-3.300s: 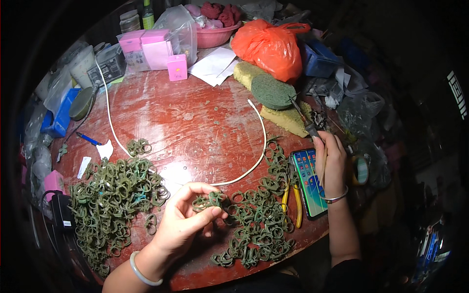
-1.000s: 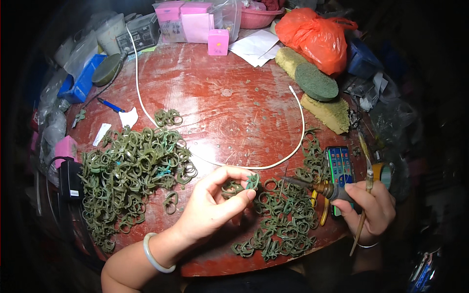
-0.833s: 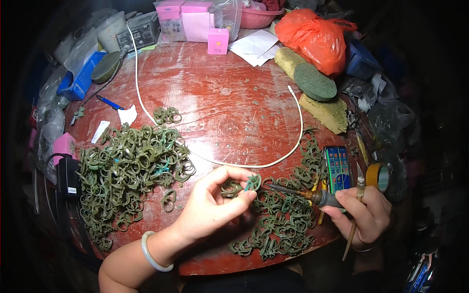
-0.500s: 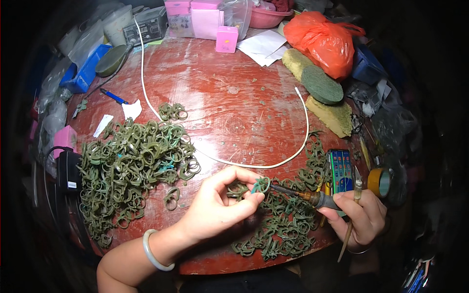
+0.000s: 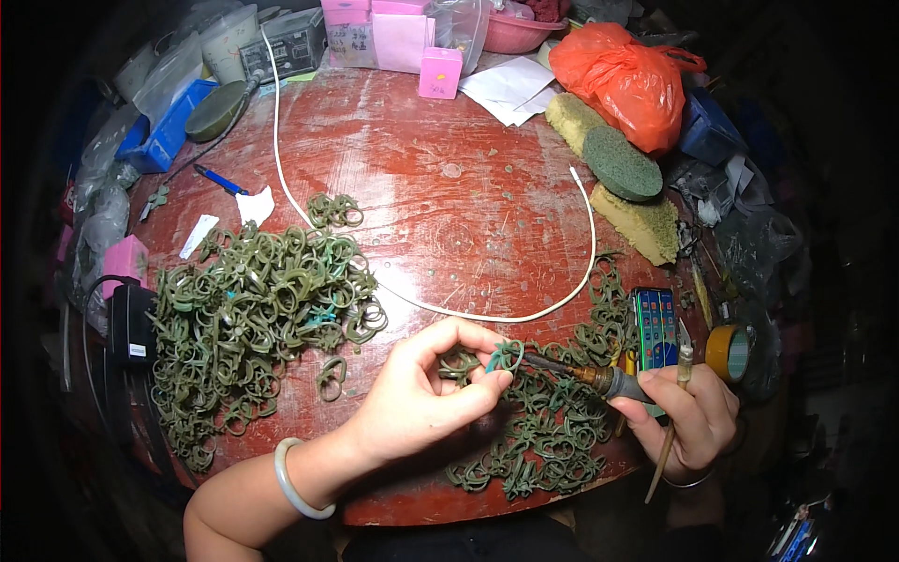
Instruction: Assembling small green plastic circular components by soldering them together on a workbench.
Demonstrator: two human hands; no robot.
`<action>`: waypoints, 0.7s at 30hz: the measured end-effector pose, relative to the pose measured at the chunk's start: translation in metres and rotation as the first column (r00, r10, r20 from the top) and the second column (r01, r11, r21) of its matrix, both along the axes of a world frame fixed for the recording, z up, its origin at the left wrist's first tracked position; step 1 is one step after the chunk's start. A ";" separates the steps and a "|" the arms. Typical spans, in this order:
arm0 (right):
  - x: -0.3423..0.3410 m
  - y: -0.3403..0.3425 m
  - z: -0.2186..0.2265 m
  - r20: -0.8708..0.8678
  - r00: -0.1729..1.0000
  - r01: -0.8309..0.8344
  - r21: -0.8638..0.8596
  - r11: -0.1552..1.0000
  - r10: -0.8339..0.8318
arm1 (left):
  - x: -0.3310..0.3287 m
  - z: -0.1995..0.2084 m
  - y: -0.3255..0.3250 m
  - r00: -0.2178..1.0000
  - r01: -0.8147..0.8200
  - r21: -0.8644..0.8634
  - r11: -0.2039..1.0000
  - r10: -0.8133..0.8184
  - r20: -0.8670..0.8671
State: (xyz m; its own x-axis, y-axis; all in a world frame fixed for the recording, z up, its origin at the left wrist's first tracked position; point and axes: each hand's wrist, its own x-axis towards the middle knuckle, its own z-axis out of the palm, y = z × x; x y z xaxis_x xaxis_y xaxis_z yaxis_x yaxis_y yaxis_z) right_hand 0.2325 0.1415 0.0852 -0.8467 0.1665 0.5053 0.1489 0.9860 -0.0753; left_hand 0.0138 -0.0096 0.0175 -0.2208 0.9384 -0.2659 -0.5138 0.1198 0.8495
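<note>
Between the thumb and index finger of my left hand (image 5: pixel 426 379) is a small green wax ring (image 5: pixel 507 355) with teal on it. More olive rings (image 5: pixel 458 363) show behind these fingers, against the palm. My right hand (image 5: pixel 691 417) grips a soldering iron (image 5: pixel 599 377), its thin tip pointing left and at or very near the ring; actual contact is too small to tell. Tucked in the same hand, a thin knife-like tool (image 5: pixel 668 440) stands steeply with its blade up. Below both hands spreads a heap of dark green rings (image 5: pixel 548 431).
A larger heap of olive rings (image 5: pixel 253 328) lies at the left. A white cable (image 5: pixel 487 318) curves across the red table (image 5: pixel 421 140). At the right are a phone (image 5: pixel 655 323), yellow tape (image 5: pixel 726 351), scouring pads (image 5: pixel 620 164) and a red plastic bag (image 5: pixel 623 84). Pink boxes (image 5: pixel 439 73) stand at the back.
The whole view has shifted slightly. The ring in my left fingers is tilted a little differently against the iron's tip. Both hands keep their grips.
</note>
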 end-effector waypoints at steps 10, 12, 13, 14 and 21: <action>0.002 -0.001 -0.001 -0.002 1.000 0.007 -0.009 1.000 -0.007 | 0.001 0.000 0.000 1.000 -0.004 0.008 1.000 0.004 0.025; 0.002 -0.001 -0.001 0.002 1.000 0.010 -0.012 1.000 -0.010 | 0.000 0.000 0.000 1.000 -0.006 0.011 1.000 0.006 0.019; 0.002 -0.001 -0.001 0.006 1.000 0.013 -0.014 1.000 -0.013 | 0.000 0.000 0.000 1.000 -0.007 0.014 1.000 0.007 0.013; 0.003 0.000 -0.001 0.006 1.000 0.014 -0.013 1.000 -0.014 | 0.000 0.000 0.000 1.000 -0.007 0.015 1.000 0.006 0.013; 0.003 0.000 -0.001 -0.009 1.000 0.019 0.012 1.000 -0.019 | -0.001 0.003 0.000 1.000 0.010 -0.024 1.000 -0.011 -0.025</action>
